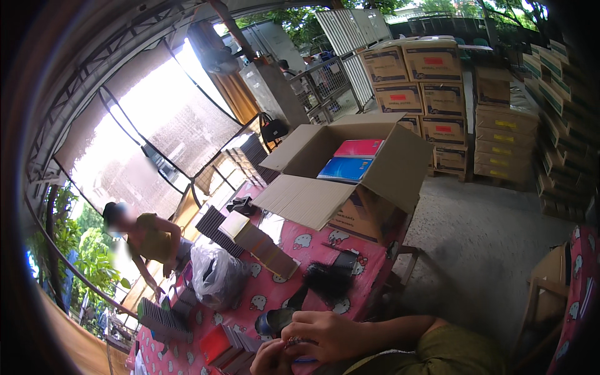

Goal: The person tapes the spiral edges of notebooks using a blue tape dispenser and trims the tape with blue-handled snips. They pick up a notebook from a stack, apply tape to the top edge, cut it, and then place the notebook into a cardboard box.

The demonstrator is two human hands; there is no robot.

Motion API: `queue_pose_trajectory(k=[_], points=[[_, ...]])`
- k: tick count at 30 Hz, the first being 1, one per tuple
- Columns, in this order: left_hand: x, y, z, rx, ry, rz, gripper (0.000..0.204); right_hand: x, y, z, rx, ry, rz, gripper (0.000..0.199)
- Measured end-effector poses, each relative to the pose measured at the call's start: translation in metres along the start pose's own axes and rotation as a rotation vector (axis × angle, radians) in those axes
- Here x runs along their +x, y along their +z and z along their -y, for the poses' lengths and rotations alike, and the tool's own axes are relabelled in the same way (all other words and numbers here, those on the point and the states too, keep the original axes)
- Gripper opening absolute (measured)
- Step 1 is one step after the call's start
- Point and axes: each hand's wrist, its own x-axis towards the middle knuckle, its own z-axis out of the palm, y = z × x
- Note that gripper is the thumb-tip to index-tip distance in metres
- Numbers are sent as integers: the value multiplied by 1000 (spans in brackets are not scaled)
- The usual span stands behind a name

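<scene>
At the table's near edge, my right hand (320, 334) and my left hand (269, 359) are close together. The fingers of both are bent and pinched round something small that looks like a piece of coil; most of it is hidden between the fingertips. A bit of blue shows just below them, too covered to name. To the left of my hands is a stack of notebooks with a red cover (215, 343). A dark rounded object (269, 322) lies just beyond my fingers. Behind it sits a heap of thin black strands (328, 279), perhaps binding coils.
An open cardboard box (304, 201) holding red and blue notebooks stands on the pink patterned table (257, 302). Nearby are a plastic bag (215, 275) and notebook stacks (259, 245). A co-worker (154, 240) handles notebooks (164, 320) at left. Stacked cartons (434, 60) stand behind.
</scene>
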Motion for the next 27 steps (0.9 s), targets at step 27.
queue_pose_trajectory(k=[27], points=[[-6,82,-39,-174,-8,-115,17,-39,-57,-8,81,-96,-247,15]])
